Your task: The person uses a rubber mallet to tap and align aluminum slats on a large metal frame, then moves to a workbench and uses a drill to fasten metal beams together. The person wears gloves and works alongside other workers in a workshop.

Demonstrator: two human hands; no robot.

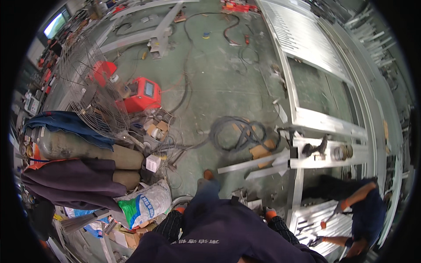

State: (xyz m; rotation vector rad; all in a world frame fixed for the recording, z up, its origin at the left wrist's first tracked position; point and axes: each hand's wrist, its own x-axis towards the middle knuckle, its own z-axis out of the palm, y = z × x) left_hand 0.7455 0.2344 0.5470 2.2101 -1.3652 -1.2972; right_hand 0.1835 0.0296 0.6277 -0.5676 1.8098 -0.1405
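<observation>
My left hand [180,210], in an orange glove, hangs low beside my body, mostly hidden by my dark clothing. Nearest to it is a white, green and blue plastic sack [151,202]. On my other side, my right hand [270,214] shows an orange glove below a striped dark sleeve, close to small scraps on the floor. The fingers of both hands are too small and covered to read, and I see nothing clearly held. Between them, one of my legs [208,189] in blue trousers reaches forward over the green floor.
A coiled dark cable [226,142] and loose metal bars [254,163] lie ahead. At left are a red machine [141,97], a wire fan guard [87,94] and a gas cylinder [66,146]. On the right, a co-worker [367,215] bends over a slatted metal frame [324,219].
</observation>
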